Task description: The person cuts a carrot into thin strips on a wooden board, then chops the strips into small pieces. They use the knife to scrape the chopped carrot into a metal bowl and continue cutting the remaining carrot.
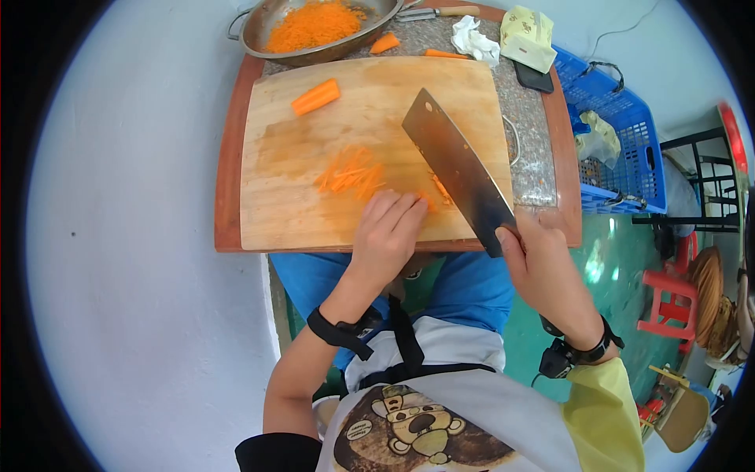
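Observation:
My right hand [543, 256] is wrapped round the handle of a wide cleaver [460, 169], its blade slanting up and left over the right part of the wooden cutting board [291, 216]. Fingers bent and together, my left hand [391, 232] presses on orange carrot pieces near the board's front edge; what lies under the fingertips is mostly hidden. A loose pile of carrot strips [351, 175] lies just beyond it. Thin carrot bits [441, 189] are beside the blade. Farther back on the board rests a thick carrot chunk [316, 97].
A metal pan [314, 57] of shredded carrot stands behind the board. Near it are a carrot end [384, 43], crumpled tissue [475, 41], a tissue pack [528, 38] and a phone [534, 77]. Right of the table are a blue basket [621, 114] and red stool [668, 303].

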The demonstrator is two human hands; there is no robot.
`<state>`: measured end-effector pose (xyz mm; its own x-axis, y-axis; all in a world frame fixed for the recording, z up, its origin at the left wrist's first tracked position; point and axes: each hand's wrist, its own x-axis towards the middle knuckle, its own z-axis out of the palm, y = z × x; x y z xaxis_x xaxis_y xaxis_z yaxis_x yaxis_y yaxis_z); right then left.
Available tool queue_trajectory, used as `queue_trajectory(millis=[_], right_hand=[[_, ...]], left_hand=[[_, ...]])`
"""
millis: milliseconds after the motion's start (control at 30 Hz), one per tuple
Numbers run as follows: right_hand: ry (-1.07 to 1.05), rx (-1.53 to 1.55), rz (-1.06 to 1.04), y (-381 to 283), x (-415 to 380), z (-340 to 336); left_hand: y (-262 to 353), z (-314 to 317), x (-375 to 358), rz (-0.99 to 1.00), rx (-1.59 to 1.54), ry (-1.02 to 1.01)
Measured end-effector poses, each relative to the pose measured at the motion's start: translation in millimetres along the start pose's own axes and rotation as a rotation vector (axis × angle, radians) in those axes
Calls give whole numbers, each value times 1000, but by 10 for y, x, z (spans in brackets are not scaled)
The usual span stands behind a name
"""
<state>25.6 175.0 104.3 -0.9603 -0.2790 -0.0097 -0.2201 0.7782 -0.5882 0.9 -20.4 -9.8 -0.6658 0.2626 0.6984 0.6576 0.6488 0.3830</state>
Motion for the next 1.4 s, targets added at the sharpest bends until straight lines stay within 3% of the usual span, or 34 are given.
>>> queue_trajectory(millis=[367,967,1400], right_hand=[[-181,-4,148,-84,-88,90],[-245,-143,65,-117,-110,142],[-215,-157,127,-70,-46,197]], left_hand=[[45,19,-43,-105,25,7],[14,30,-40,-116,-12,32],[7,16,-20,-99,-26,8]])
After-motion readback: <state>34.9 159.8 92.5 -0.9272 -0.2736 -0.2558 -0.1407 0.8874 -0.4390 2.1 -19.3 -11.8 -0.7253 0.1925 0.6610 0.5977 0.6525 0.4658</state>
